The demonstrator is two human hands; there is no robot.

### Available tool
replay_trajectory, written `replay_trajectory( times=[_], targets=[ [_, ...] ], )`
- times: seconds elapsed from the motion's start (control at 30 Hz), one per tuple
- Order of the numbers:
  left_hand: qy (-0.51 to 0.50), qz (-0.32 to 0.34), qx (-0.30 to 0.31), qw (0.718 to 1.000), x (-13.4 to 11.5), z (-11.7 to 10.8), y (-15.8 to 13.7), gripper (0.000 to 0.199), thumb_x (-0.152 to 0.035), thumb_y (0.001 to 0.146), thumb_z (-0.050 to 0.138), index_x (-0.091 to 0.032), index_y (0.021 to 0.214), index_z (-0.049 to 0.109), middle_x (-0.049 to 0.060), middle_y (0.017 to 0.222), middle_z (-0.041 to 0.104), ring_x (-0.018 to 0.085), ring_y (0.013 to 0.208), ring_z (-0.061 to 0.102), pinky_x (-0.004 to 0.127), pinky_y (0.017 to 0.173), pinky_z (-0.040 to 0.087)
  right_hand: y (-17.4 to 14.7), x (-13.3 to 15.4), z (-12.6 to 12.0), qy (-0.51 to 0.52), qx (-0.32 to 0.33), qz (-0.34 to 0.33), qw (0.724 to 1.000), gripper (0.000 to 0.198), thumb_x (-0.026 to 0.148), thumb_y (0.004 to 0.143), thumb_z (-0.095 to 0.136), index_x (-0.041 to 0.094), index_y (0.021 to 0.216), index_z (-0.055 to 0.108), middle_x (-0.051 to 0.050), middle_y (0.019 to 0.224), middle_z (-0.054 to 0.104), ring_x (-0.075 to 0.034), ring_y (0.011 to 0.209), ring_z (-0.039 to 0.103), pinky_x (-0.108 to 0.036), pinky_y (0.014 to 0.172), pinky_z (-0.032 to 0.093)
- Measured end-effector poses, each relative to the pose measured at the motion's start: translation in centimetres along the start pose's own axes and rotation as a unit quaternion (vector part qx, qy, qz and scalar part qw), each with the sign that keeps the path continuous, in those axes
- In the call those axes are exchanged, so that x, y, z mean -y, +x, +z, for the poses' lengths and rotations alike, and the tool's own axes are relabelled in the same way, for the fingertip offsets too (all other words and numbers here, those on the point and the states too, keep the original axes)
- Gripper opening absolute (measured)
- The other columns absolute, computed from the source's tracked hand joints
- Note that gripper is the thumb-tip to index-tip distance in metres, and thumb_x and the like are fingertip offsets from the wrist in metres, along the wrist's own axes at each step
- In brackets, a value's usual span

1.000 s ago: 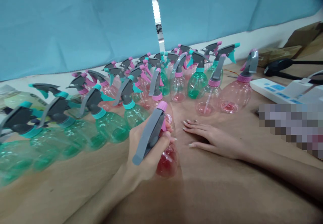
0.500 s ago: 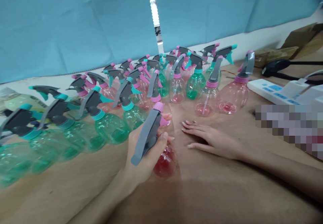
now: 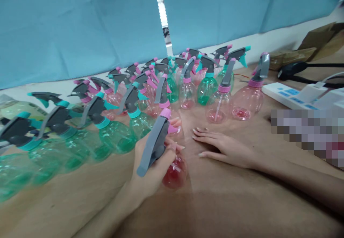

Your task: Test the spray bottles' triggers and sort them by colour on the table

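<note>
My left hand (image 3: 152,177) is wrapped round the neck of a spray bottle (image 3: 175,175) with a pink collar, pink nozzle and grey trigger head. Its clear pink body rests on the brown tabletop, with red showing at the base. Part of its neck is hidden by my fingers. My right hand (image 3: 221,145) lies flat on the table to the right of that bottle, fingers stretched out, holding nothing. Just left of my left hand stands a green spray bottle (image 3: 143,123) with a teal collar. Beyond my right hand is a pink spray bottle (image 3: 219,107).
Several green spray bottles (image 3: 116,137) form a row on the left, with more pink and green ones crowded behind. A white power strip (image 3: 282,93) with plugs lies at the right, near a black cable and brown cardboard (image 3: 319,39). Blue cloth (image 3: 80,23) hangs at the back.
The view has shifted very slightly. My left thumb has moved a little lower on the held bottle and its tip is less visible. My right hand stays flat in place.
</note>
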State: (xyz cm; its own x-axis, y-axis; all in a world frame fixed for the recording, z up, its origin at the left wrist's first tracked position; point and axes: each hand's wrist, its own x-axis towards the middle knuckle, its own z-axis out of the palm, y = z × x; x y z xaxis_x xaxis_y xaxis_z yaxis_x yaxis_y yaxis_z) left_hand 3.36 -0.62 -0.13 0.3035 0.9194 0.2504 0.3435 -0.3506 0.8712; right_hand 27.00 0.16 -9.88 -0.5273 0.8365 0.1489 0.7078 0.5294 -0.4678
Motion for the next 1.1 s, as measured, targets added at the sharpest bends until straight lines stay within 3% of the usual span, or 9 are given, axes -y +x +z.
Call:
replay_trajectory(
  times=[0.43, 0.87, 1.0, 1.1],
  targets=[
    [0.024, 0.027, -0.012, 0.999, 0.33, 0.14, 0.14, 0.006, -0.025, 0.076, 0.052, -0.022, 0.076, 0.057, 0.001, 0.073, 0.073, 0.02, 0.073, 0.07, 0.033, 0.072, 0.055, 0.03, -0.04, 0.18, -0.002, -0.006, -0.003, 1.0, 0.065, 0.057, 0.092, 0.043, 0.015, 0.143, 0.04, -0.008, 0.15, 0.036, -0.024, 0.141, 0.029, -0.047, 0.115, 0.026],
    [0.035, -0.002, -0.013, 0.999, 0.01, 0.26, 0.06, 0.011, -0.03, 0.077, 0.052, -0.021, 0.079, 0.058, 0.0, 0.072, 0.07, 0.019, 0.072, 0.071, 0.03, 0.07, 0.056, -0.03, -0.11, 0.23, 0.013, -0.012, -0.004, 1.0, 0.064, 0.055, 0.092, 0.046, 0.016, 0.142, 0.042, -0.009, 0.15, 0.037, -0.026, 0.14, 0.031, -0.048, 0.115, 0.027],
    [0.039, -0.029, 0.019, 0.999, -0.42, 0.08, 0.32, 0.014, -0.03, 0.073, 0.055, -0.022, 0.083, 0.059, -0.001, 0.068, 0.069, 0.02, 0.064, 0.07, 0.031, 0.062, 0.057, -0.04, -0.12, 0.23, 0.011, -0.015, -0.008, 1.0, 0.063, 0.054, 0.092, 0.045, 0.017, 0.142, 0.042, -0.008, 0.15, 0.037, -0.025, 0.14, 0.03, -0.047, 0.115, 0.027],
    [0.058, -0.02, 0.047, 0.997, -0.61, -0.13, 0.66, 0.01, -0.029, 0.072, 0.054, -0.022, 0.076, 0.06, 0.001, 0.072, 0.071, 0.02, 0.069, 0.07, 0.032, 0.069, 0.057, 0.01, -0.04, 0.14, 0.007, -0.013, -0.005, 1.0, 0.063, 0.055, 0.092, 0.045, 0.016, 0.142, 0.042, -0.009, 0.15, 0.037, -0.025, 0.14, 0.03, -0.047, 0.115, 0.027]
  ],
)
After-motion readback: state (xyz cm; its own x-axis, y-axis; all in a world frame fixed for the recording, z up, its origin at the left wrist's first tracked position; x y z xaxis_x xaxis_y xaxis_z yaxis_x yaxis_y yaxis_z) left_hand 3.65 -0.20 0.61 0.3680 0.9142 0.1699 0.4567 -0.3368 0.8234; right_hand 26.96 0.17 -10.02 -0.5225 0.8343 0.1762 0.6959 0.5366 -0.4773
